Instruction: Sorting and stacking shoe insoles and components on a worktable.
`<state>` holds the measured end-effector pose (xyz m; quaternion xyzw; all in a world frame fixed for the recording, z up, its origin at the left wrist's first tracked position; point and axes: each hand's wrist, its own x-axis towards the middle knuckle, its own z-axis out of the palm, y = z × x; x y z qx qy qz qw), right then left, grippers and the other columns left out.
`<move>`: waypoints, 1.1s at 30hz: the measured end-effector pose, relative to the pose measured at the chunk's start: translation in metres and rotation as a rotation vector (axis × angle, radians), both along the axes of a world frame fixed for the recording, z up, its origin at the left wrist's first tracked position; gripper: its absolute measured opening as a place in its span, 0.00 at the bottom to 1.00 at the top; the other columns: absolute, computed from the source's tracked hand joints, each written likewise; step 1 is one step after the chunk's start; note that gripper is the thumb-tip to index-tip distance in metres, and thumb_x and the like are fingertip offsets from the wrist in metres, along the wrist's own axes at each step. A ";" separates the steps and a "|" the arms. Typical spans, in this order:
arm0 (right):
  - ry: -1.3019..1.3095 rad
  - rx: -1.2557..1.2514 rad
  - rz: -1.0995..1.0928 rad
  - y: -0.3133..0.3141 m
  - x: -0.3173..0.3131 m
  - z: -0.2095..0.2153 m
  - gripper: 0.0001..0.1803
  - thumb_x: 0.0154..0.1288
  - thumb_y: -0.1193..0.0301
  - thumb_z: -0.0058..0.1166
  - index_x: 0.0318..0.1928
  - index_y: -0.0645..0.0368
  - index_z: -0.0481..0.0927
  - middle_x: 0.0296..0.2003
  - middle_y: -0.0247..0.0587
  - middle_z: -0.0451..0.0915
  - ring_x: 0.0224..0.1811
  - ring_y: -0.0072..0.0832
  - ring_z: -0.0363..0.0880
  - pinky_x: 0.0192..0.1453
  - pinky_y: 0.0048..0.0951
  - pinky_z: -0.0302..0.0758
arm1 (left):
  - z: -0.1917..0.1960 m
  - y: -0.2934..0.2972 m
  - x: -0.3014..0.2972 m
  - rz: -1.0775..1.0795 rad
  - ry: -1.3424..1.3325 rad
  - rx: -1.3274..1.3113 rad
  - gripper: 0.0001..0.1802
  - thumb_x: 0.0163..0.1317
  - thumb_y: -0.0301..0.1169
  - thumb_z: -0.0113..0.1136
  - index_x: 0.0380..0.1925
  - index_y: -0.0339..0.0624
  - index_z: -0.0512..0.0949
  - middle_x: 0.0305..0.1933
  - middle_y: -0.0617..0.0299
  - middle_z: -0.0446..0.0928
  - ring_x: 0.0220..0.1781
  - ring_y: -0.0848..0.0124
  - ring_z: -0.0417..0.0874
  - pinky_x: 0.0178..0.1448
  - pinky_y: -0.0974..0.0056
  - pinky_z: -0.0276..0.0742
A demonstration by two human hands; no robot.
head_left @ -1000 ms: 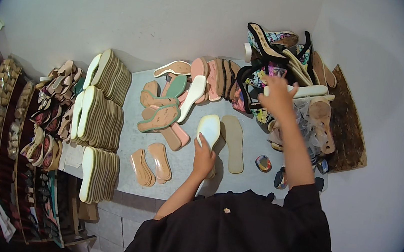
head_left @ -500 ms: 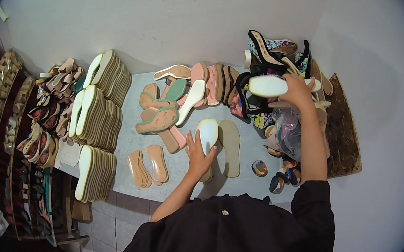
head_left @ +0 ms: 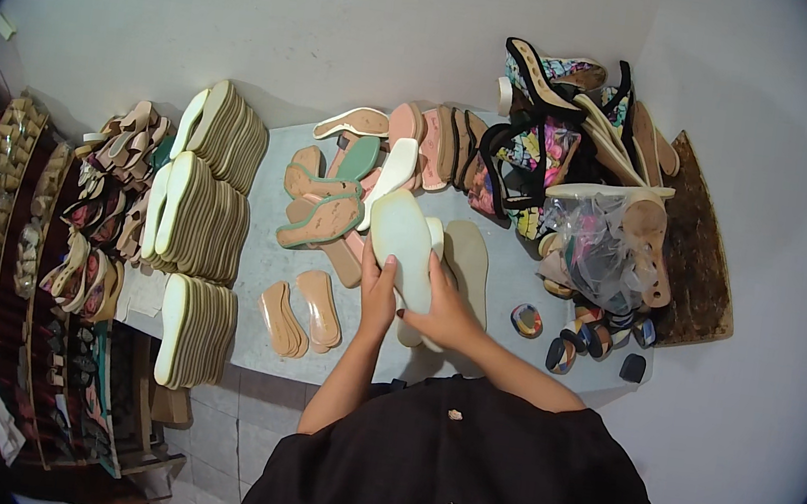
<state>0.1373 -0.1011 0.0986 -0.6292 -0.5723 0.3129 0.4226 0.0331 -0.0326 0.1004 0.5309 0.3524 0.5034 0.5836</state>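
A pale cream shoe sole point(head_left: 401, 224) is held over the middle of the table, its wide end pointing away from me. My left hand point(head_left: 378, 294) grips its left edge, and my right hand point(head_left: 449, 310) closes on the right edge. Under and beside it another cream sole point(head_left: 437, 234) shows in part, mostly hidden by the held sole and my right hand. A flat grey-beige sole point(head_left: 468, 260) lies just to the right on the table. The lower end of the held sole is covered by my hands.
Pink, green and tan insoles point(head_left: 332, 218) lie heaped behind my left hand. Shiny tan insoles point(head_left: 300, 312) sit nearer. Tall stacks of cream soles point(head_left: 198, 217) line the left. Patterned wedge shoes point(head_left: 537, 153), a clear plastic bag point(head_left: 596, 245) and a brown board point(head_left: 690, 257) fill the right.
My right hand has come from the shoe pile at the right to the middle, beside my left hand. Both hands now hold one cream sole, raised above the others.
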 end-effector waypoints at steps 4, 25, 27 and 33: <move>-0.059 -0.059 0.013 -0.015 -0.026 -0.025 0.59 0.47 0.55 0.61 0.68 0.65 0.36 0.53 0.53 0.65 0.58 0.46 0.63 0.61 0.58 0.50 | -0.032 0.014 -0.010 -0.073 0.247 -0.046 0.31 0.67 0.31 0.39 0.68 0.34 0.45 0.69 0.47 0.53 0.67 0.62 0.59 0.66 0.68 0.56; -0.123 -0.219 -0.147 0.002 -0.011 -0.088 0.46 0.63 0.42 0.35 0.69 0.60 0.37 0.69 0.53 0.41 0.71 0.49 0.39 0.67 0.59 0.36 | -0.114 0.034 -0.023 -0.118 0.719 0.035 0.36 0.69 0.47 0.35 0.69 0.38 0.43 0.73 0.48 0.41 0.75 0.55 0.34 0.71 0.51 0.26; -0.036 -0.261 -0.162 0.009 -0.008 -0.081 0.47 0.64 0.42 0.33 0.69 0.61 0.34 0.70 0.52 0.38 0.72 0.48 0.36 0.68 0.56 0.34 | -0.111 0.032 -0.028 -0.098 0.730 0.049 0.35 0.69 0.47 0.35 0.69 0.38 0.43 0.73 0.47 0.41 0.75 0.54 0.35 0.71 0.50 0.26; 0.109 -0.489 -0.042 0.014 -0.019 -0.076 0.48 0.65 0.40 0.26 0.68 0.61 0.27 0.71 0.52 0.30 0.73 0.47 0.28 0.70 0.53 0.31 | -0.102 0.022 -0.014 -0.039 0.761 0.095 0.35 0.69 0.46 0.35 0.69 0.39 0.43 0.73 0.46 0.41 0.74 0.52 0.36 0.70 0.46 0.29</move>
